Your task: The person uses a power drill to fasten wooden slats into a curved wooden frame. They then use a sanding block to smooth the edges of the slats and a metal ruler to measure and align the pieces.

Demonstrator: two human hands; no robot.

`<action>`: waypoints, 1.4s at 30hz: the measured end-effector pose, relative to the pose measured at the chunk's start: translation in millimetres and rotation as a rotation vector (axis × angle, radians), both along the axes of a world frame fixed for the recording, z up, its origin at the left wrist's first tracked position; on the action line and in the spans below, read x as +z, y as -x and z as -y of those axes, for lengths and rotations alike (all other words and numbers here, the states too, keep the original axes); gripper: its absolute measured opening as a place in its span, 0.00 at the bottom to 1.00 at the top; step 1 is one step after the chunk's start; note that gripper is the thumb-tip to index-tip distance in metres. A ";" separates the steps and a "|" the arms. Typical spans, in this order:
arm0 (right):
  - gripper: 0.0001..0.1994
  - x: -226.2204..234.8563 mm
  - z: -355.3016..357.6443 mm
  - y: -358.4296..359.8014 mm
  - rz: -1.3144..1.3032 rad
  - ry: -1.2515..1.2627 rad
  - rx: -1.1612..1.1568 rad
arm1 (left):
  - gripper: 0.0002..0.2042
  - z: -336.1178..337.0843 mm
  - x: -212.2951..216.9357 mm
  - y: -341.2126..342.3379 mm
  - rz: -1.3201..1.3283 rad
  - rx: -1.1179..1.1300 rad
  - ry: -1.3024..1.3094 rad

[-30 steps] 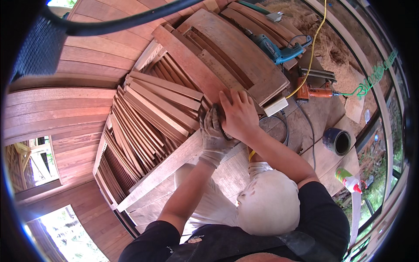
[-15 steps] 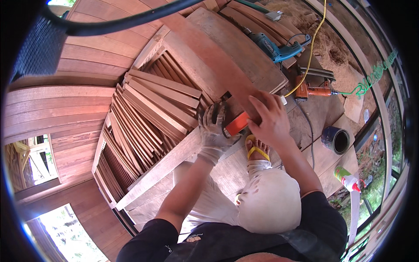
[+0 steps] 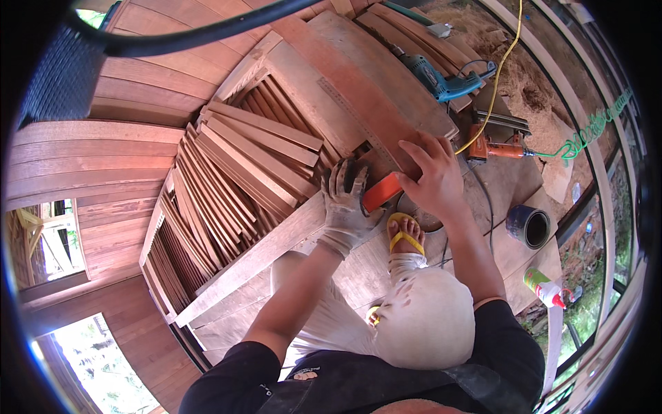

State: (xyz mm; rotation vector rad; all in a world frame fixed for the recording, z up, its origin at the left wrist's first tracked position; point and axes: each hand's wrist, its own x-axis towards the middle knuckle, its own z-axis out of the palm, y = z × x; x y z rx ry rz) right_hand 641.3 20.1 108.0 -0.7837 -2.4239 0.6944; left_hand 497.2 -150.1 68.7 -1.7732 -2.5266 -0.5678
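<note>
A long reddish wooden plank [image 3: 331,62] slants away from me over a wide board [image 3: 407,76]. Its near end is in my bare right hand [image 3: 436,176], thumb on one side and fingers on the other. Along the plank lies the ruled metal blade of a try square [image 3: 381,192], whose orange stock sits between my hands. My left hand [image 3: 345,210], in a worn grey-white glove, has the stock's end between thumb and fingers, its fingertips beside the slat frame. How firmly it grips is partly hidden.
Many thin wooden slats [image 3: 234,186] fill a frame [image 3: 255,265] at left. A teal power drill [image 3: 441,79], an orange air nailer [image 3: 496,146] with green coiled hose, a dark open can [image 3: 529,225] and a glue bottle [image 3: 545,286] lie at right. A yellow cord [image 3: 493,96] crosses there.
The plank, blurred and in motion before, now lies steadier and farther right, and the square's blade shows along it. Both hands have shifted slightly right and keep their holds.
</note>
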 end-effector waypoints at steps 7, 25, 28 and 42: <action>0.27 0.4 19.6 16.1 -0.012 -0.007 0.023 | 0.38 7.2 -18.1 -3.9 0.143 0.014 -0.238; 0.19 -45.3 51.4 -13.0 -0.119 0.598 -0.402 | 0.10 -50.0 7.4 107.7 1.479 0.623 -0.181; 0.12 -55.6 55.5 -12.1 -0.441 1.458 -0.209 | 0.11 -50.8 12.9 108.6 1.463 0.558 -0.156; 0.12 -97.3 60.3 -81.8 -1.035 1.472 -0.348 | 0.19 -75.9 19.4 116.4 1.401 0.502 0.015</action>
